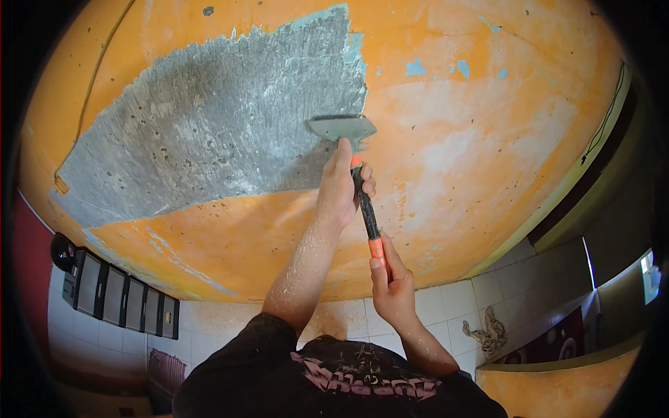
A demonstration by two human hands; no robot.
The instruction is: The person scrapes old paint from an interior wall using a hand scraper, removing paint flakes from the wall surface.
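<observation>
My left hand (pixel 338 181) grips the upper handle of a long scraper, just under its wide metal blade (pixel 343 127). My right hand (pixel 394 292) holds the orange-banded lower end of the same black handle (pixel 366 202), so the tool stands upright in front of me. The blade lies over the right part of a large grey stripped patch (pixel 209 118), close to its ragged edge with the orange painted wall (pixel 474 153). Small flecks of light blue show along that edge and in the paint. Pale dust speckles my left forearm and dark shirt.
A yellow cord (pixel 104 49) hangs at the upper left of the wall. Below are a black ladder-like object (pixel 118 287) with grey panels, a dark rounded object (pixel 63 252), white floor tiles (pixel 439 313), a crumpled cloth (pixel 488 334) and a low orange ledge (pixel 550 383) at lower right.
</observation>
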